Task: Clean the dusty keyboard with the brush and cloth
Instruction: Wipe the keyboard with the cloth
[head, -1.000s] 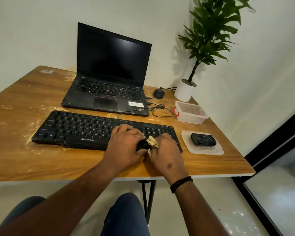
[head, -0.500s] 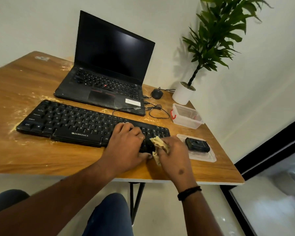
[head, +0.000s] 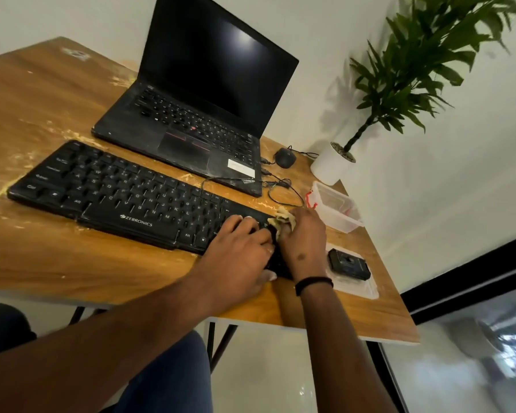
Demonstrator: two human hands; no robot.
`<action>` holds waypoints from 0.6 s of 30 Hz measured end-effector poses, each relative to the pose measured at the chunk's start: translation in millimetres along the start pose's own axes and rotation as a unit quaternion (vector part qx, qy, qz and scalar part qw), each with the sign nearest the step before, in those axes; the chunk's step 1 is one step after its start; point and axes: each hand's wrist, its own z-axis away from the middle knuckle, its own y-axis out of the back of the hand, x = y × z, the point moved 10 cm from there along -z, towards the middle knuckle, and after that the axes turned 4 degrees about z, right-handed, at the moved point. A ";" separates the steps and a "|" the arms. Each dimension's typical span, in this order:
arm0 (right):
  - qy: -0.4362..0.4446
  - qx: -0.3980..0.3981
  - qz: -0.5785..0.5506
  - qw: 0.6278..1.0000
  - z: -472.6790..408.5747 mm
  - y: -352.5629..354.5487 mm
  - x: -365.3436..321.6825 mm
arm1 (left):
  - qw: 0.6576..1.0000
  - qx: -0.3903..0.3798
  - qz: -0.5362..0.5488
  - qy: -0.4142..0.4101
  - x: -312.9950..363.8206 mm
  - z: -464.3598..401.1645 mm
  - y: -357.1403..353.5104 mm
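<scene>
Compared with half a second ago, the cloth point(head: 285, 220) is seen carried farther along the keyboard point(head: 125, 193), now at its far right corner, and the view is tilted more steeply. The cloth is held bunched in the curled fingers of the right hand point(head: 304, 242). The left hand point(head: 239, 251) is laid flat on the right-end keys, fingers fairly straight, holding nothing. The keyboard's right end is hidden under both hands. No brush can be made out. The dark object point(head: 349, 263) on the lid point(head: 361, 289) is too blurred to identify. The lid lies near the surface point(head: 57, 263) edge; a tub point(head: 337, 208) sits just beside the right hand. Open surface is left before the keyboard.
</scene>
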 end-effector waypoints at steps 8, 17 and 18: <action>0.030 -0.061 0.005 0.998 25.5 -1.5 -3.0 | 1.000 0.002 -0.006 0.005 0.1 0.2 4.5; -0.018 0.004 -0.024 1.000 0.7 8.2 3.4 | 1.000 0.005 -0.013 0.008 -2.1 0.0 3.3; -0.014 0.019 -0.034 0.999 3.7 13.8 4.0 | 1.000 0.009 -0.013 0.007 -1.9 1.0 4.0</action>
